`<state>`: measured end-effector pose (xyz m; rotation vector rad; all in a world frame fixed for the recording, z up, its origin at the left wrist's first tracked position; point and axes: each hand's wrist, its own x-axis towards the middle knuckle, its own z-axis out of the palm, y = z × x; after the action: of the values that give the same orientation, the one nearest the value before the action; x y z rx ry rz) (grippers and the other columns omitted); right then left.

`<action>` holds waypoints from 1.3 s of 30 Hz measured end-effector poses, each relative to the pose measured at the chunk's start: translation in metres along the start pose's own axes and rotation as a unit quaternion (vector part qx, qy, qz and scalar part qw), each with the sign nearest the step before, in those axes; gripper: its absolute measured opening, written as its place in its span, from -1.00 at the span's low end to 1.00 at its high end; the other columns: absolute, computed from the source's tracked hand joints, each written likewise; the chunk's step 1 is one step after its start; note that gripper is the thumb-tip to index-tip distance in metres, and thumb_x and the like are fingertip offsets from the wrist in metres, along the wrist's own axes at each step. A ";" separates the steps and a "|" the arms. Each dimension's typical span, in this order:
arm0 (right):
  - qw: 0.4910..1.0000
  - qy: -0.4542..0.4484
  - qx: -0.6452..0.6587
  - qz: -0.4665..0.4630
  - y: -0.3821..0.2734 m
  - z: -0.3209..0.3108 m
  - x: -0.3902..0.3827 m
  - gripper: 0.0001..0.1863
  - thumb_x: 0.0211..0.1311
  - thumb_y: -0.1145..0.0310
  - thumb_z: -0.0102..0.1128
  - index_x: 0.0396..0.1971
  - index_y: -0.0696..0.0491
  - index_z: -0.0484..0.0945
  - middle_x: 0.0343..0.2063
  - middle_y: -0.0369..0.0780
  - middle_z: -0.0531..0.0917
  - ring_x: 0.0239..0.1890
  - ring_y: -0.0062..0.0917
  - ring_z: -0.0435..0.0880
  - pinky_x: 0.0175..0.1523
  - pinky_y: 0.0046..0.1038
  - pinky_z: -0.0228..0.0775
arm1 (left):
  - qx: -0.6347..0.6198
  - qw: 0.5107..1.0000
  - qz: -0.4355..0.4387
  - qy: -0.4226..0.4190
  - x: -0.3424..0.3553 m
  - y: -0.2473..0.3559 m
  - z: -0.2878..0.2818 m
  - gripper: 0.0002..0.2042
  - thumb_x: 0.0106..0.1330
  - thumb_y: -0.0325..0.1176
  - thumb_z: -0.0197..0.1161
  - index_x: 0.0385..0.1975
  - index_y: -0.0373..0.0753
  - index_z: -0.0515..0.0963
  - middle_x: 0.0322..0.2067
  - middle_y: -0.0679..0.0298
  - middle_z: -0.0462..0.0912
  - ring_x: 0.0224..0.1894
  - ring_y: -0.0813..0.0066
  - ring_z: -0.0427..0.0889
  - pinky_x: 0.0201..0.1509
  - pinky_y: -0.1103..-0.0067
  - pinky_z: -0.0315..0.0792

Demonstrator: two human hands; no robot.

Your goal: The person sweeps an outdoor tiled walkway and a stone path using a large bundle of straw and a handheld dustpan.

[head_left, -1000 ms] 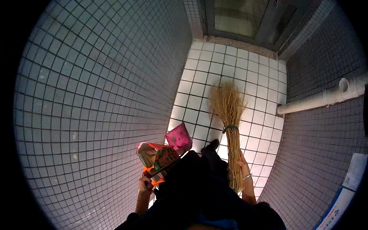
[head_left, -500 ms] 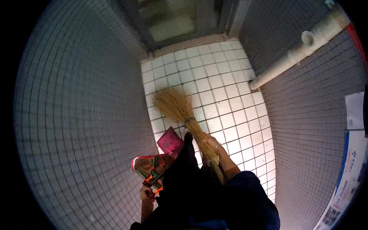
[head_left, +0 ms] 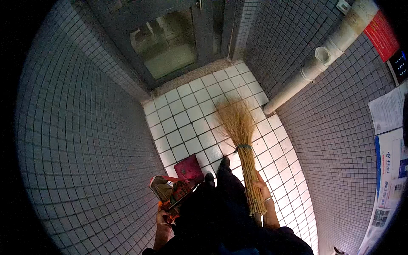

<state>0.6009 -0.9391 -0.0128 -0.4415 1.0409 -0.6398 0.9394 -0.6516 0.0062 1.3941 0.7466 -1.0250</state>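
Observation:
My right hand (head_left: pixel 262 188) is closed round the bound stalks of a straw broom (head_left: pixel 245 163), whose bristles fan out over the white floor tiles ahead. Low on the left, my left hand (head_left: pixel 162 222) grips the bunched orange top of a patterned bag (head_left: pixel 163 190) with red edging. A dark thin stick slants across the bag from near that hand; whether the fingers hold it too, I cannot tell. Beyond the bag is a magenta dustpan-like piece (head_left: pixel 189 168), close to my shoes; its lower part is hidden behind the bag.
Grey tiled walls (head_left: pixel 93 148) close in on both sides. A glazed door (head_left: pixel 165 42) with a raised sill stands ahead. Along the right wall slopes a white pipe (head_left: pixel 297 80) reaching the floor, with posted papers (head_left: pixel 389 110) nearer me.
The broom has swung right, its bristles going from left of centre to the right side of the floor. My right hand has moved right and nearer me. The left hand still grips the bag.

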 end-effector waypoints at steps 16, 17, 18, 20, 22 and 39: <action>0.981 -0.184 0.057 -0.033 -0.150 0.083 0.225 -0.38 -0.01 0.43 -0.03 0.14 0.01 0.09 -0.32 -0.11 0.50 -0.49 -0.37 0.53 -0.49 -0.39 0.46 | 0.087 0.991 0.098 -0.009 0.026 0.094 0.181 -0.82 -0.15 -0.50 0.04 -0.86 -0.18 0.22 -0.87 0.32 0.22 -0.90 0.48 0.11 -0.82 0.61 0.00; 0.979 -0.185 0.084 -0.018 -0.144 0.080 0.233 -0.40 0.00 0.42 -0.03 0.13 -0.01 0.11 -0.32 -0.11 0.49 -0.48 -0.37 0.52 -0.49 -0.38 0.45 | 0.072 0.996 0.057 0.011 0.055 0.100 0.160 -0.83 -0.15 -0.48 0.03 -0.88 -0.19 0.23 -0.88 0.33 0.19 -0.90 0.48 0.10 -0.83 0.60 -0.02; 0.978 -0.179 0.107 -0.024 -0.150 0.077 0.249 -0.41 0.00 0.41 -0.04 0.12 -0.02 0.13 -0.32 -0.11 0.49 -0.47 -0.36 0.52 -0.49 -0.37 0.45 | 0.082 0.995 0.049 -0.003 0.066 0.109 0.180 -0.83 -0.15 -0.48 0.03 -0.88 -0.19 0.23 -0.88 0.33 0.19 -0.90 0.48 0.10 -0.83 0.60 -0.02; 0.979 -0.154 0.126 -0.041 -0.157 0.075 0.271 -0.44 0.01 0.39 -0.04 0.11 -0.03 0.15 -0.33 -0.11 0.49 -0.46 -0.36 0.52 -0.49 -0.36 0.44 | 0.096 0.994 0.048 0.016 0.061 0.132 0.219 -0.82 -0.13 -0.47 0.04 -0.86 -0.18 0.22 -0.87 0.34 0.16 -0.89 0.50 0.08 -0.84 0.60 -0.01; 0.979 -0.124 0.152 -0.062 -0.166 0.075 0.290 -0.46 0.02 0.37 -0.05 0.10 -0.03 0.17 -0.33 -0.11 0.49 -0.46 -0.37 0.52 -0.49 -0.36 0.44 | 0.095 0.995 0.025 -0.028 0.065 0.153 0.262 -0.83 -0.13 -0.49 0.03 -0.84 -0.16 0.21 -0.87 0.34 0.15 -0.88 0.49 0.08 -0.83 0.62 0.02; 0.968 0.019 0.231 -0.096 -0.134 0.106 0.471 -0.44 0.12 0.41 -0.03 0.16 0.00 0.10 -0.19 -0.15 0.47 -0.28 -0.39 0.50 -0.24 -0.35 0.43 | 0.384 0.904 -0.034 -0.186 0.177 0.262 0.505 -0.82 -0.11 -0.45 0.02 -0.85 -0.12 0.21 -0.87 0.34 0.15 -0.86 0.50 0.09 -0.83 0.62 0.03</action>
<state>0.8248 -1.3508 -0.1892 -0.1215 0.8551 -1.0377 1.1722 -1.2004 -0.0032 1.7496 0.0823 -1.6912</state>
